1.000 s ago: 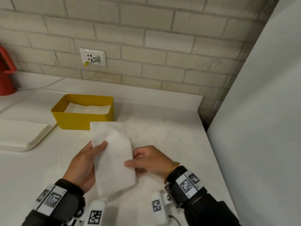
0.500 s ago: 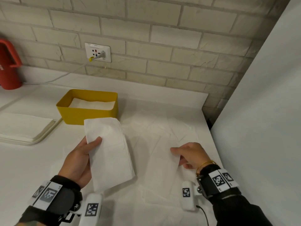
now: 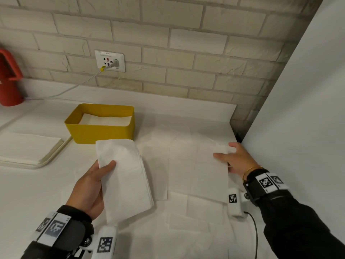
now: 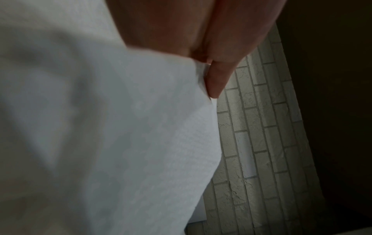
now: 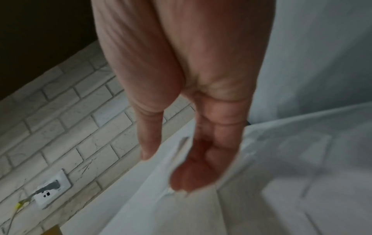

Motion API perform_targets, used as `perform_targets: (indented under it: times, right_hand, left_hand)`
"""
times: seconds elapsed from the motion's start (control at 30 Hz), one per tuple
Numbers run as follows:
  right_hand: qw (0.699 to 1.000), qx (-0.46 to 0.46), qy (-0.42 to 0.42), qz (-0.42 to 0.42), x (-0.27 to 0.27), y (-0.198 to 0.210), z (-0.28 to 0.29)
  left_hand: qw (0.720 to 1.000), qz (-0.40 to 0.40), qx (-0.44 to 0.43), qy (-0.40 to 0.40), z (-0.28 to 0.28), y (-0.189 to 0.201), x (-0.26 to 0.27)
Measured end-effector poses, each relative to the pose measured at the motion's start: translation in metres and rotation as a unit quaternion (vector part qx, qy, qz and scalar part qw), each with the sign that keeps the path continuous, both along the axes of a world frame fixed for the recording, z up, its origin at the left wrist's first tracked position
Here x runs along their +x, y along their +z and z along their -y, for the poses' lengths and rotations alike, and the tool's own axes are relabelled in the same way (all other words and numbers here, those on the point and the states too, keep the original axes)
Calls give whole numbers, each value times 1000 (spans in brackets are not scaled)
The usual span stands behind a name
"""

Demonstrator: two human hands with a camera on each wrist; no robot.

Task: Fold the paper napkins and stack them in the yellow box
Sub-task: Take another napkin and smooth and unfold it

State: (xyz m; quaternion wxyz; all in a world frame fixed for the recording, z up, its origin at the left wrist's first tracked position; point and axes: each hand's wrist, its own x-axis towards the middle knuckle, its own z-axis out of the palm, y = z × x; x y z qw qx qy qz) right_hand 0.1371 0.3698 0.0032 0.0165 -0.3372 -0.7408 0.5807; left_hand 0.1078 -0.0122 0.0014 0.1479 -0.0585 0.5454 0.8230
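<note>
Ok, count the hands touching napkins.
2. The left hand grips a folded napkin in front of the yellow box; the right hand touches a napkin flat on the counter.

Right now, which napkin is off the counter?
The folded napkin gripped in the left hand; the others lie flat on the counter or in the yellow box.
</note>
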Motion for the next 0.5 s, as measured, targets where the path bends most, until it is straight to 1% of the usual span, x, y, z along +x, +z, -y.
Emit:
perform_targets:
  times: [0.07, 0.13, 0.23, 0.3, 0.37, 0.43, 0.5]
  right_hand:
    - [999, -23, -4, 26, 8, -3, 6]
    - [998, -28, 17, 49, 18, -12, 13]
    - [997, -58, 24, 45, 26, -27, 10]
    - [998, -41, 39, 39, 31, -28, 1]
    - [995, -14, 74, 65, 37, -19, -7]
    - [984, 58, 118, 122, 43, -8, -14]
    - [966, 145, 137, 166, 44, 1, -19]
  left_hand:
    - [1000, -6, -3, -8, -1, 2, 1]
    - [1000, -9, -8, -10, 0, 3, 2]
    - [1000, -10, -15, -10, 5, 1, 2]
    - [1000, -9, -17, -10, 8, 0, 2]
    - [1000, -10, -16, -15, 10, -2, 3]
    - [1000, -8, -17, -20, 9, -2, 4]
    - [1000, -5, -13, -25, 7, -3, 5]
